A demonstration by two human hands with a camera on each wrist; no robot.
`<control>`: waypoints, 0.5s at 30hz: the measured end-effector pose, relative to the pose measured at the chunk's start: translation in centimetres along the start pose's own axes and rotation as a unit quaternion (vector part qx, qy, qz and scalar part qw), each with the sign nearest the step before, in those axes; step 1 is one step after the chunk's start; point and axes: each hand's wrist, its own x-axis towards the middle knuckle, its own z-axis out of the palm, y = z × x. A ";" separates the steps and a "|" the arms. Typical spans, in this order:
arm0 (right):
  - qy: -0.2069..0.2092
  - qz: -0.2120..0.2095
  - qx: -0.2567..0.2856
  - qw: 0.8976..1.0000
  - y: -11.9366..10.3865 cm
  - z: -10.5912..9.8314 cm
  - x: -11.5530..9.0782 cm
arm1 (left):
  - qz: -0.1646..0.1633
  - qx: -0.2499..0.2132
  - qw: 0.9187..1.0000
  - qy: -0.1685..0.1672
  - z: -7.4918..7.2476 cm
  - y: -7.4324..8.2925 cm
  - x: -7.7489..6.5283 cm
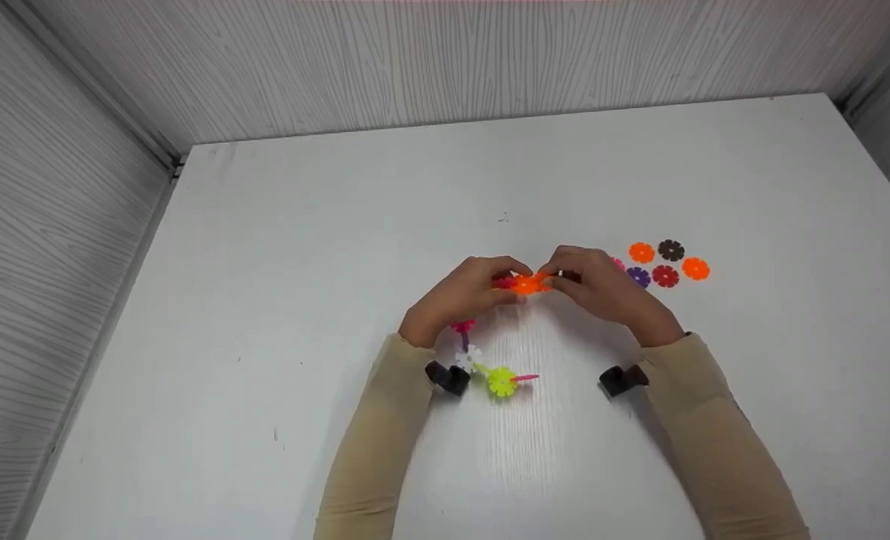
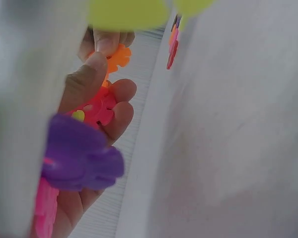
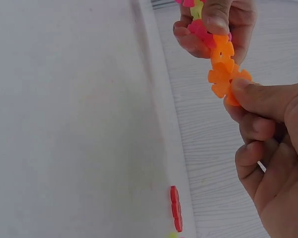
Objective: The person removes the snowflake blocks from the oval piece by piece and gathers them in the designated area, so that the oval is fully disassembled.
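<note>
Between my two hands is the end of a chain of notched plastic flower discs slotted together. My left hand [image 1: 468, 291] grips the chain by a pink disc [image 3: 201, 32] and the orange disc [image 3: 222, 50] joined to it. Thumb and index finger of my right hand [image 1: 600, 283] pinch another orange disc [image 3: 219, 79], its notches against the first orange one. Below my left hand the chain curves back through a purple disc [image 2: 79, 156], a white disc [image 1: 469, 358] and a yellow-green disc [image 1: 501, 382] to a pink disc [image 1: 525, 377] seen edge-on.
Loose discs lie on the white table beyond my right hand: orange [image 1: 641, 252], dark brown [image 1: 671, 250], purple [image 1: 638, 277], red [image 1: 666, 276] and another orange. A pink one is partly hidden by the hand. Wood-grain panels [image 1: 445, 60] wall the table's back and sides.
</note>
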 end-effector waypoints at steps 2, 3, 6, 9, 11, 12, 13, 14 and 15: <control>0.003 -0.003 -0.004 1.000 0.0 0.0 0.0 | 0.003 0.000 1.000 0.005 -0.1 0.0 0.0; 0.005 0.000 -0.005 1.000 0.0 0.0 0.1 | 0.004 0.001 1.000 0.010 -0.1 0.0 0.0; 0.009 0.026 -0.002 1.000 0.1 0.1 0.1 | 0.006 0.002 1.000 0.021 -0.2 0.0 0.0; 0.011 0.077 0.029 0.997 0.1 0.3 0.2 | 0.011 -0.012 1.000 0.025 -0.2 0.1 0.0; 0.019 0.109 0.056 0.992 0.1 0.4 0.3 | 0.022 -0.024 0.999 0.025 -0.2 0.2 0.0; 0.026 0.120 0.066 0.990 0.1 0.5 0.3 | 0.026 -0.029 0.999 0.025 -0.2 0.2 -0.1; 0.032 0.127 0.074 0.989 0.1 0.5 0.4 | 0.029 -0.033 0.999 0.024 -0.3 0.2 -0.1; 0.039 0.128 0.078 0.988 0.1 0.6 0.4 | 0.032 -0.034 0.999 0.024 -0.3 0.3 -0.1; 0.045 0.125 0.080 0.988 0.0 0.6 0.4 | 0.031 -0.033 0.999 0.024 -0.3 0.3 -0.2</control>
